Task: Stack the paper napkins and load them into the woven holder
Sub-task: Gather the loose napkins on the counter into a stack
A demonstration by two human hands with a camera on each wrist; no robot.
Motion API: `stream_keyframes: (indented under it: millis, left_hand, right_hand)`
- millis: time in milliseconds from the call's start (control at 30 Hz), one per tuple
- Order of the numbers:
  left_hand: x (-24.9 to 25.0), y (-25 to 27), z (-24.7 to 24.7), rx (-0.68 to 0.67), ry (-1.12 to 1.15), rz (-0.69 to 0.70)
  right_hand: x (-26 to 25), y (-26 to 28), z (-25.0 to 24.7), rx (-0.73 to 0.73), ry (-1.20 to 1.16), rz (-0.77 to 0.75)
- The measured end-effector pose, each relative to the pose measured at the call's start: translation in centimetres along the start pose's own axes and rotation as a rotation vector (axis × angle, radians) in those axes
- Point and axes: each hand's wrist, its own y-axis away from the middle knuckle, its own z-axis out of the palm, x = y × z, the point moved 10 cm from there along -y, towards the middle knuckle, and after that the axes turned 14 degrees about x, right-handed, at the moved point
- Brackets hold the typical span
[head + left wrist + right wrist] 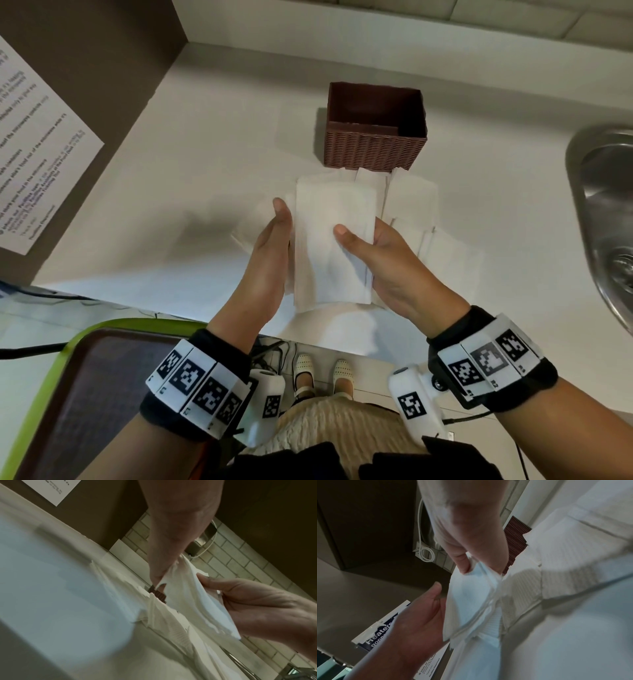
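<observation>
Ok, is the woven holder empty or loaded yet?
Empty: the woven holder shows a dark, bare interior. The left hand and right hand hold the napkin stack; loose napkins lie on the counter.

Counter: woven holder, loose napkins prob. touching it.
</observation>
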Motion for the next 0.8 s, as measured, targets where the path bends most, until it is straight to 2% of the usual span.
stream_keyframes:
  millis: [200,367,433,533,667,733,800]
  left_hand:
    - [-0.1,0.0,-0.2,0.048,-0.057,0.055]
    - [0.0,0.3,0.2,-0.026,-0.06,0.06]
    - [-0.1,0.3,0.0,-0.038,-0.065,0.059]
    - [-0.5,-0.3,-1.4,0.034,-0.02,0.027]
    - [-1.1,-1.1,-3.9,0.134,0.072,-0.037]
    - [-1.2,-1.1,-4.5,0.162,0.075,-0.054]
    - [-1.4,-0.9,-4.8,0.177,0.068,-0.074]
  right_hand:
    - [0.5,0.1,0.2,-0.027,-0.018,0.012]
    - [0.6,0.3,0.7,-0.05,-0.018,0.029]
    - [0.8,0.4,1.0,-0.078,0.06,0.027]
    - [0.0,0.1,-0.7,-0.074,0.407,-0.077]
    - [-4.4,-2.6,-9.5,0.225,1.061,-0.341]
    - [-4.2,-4.2,-13.1,0.282,1.363,-0.28]
    - [-3.0,-5.4,-14.9,0.257,1.58,-0.156]
